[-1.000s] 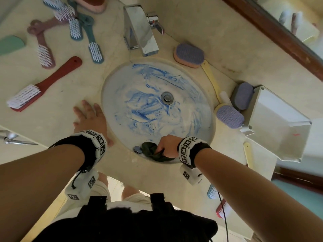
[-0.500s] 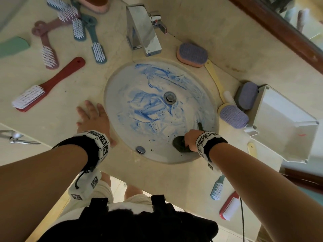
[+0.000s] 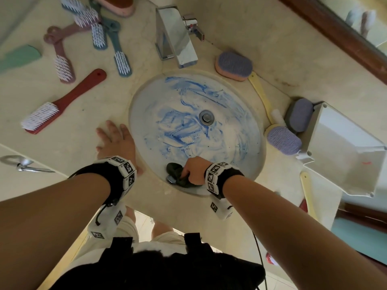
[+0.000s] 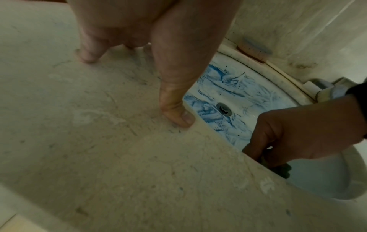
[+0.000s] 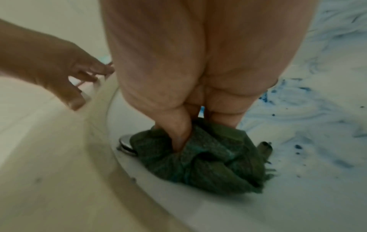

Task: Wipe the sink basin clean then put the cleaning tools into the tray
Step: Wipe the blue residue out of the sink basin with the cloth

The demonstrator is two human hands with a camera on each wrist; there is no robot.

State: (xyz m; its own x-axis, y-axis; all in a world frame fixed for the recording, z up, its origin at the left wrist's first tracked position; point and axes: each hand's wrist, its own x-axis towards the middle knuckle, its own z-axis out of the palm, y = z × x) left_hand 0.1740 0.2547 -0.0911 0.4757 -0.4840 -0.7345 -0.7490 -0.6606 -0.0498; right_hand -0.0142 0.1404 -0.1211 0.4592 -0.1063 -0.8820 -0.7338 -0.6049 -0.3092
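Bunched under curled fingers, the dark green cloth [image 5: 200,157] is held by the right hand [image 3: 193,169], thumb and fingertips dug into its folds as it presses against the near wall of the sink basin [image 3: 228,147], right beside a small chrome overflow fitting [image 5: 127,145]. The left hand [image 3: 116,141] holds nothing — it lies flat on the stone counter [image 4: 99,157] at the basin's left rim, fingers spread, bracing. Blue smears still cover most of the bowl around the drain [image 3: 206,117], while the strip nearest the cloth looks white, so by my reading the wiping is far from done. The cloth looks soft, light and limp, probably damp; it will fold and slide on the glazed surface, so it seems best taken as a wad in the palm rather than by a corner, with pressure coming from the flat of the fingers. The grey tray [image 3: 343,151] stands at the right of the basin, tilted against the wall; purple sponge pads [image 3: 284,140] and a yellow-handled brush [image 3: 259,91] lie just beside it. Those rigid handles should be easy to lift at mid-length.
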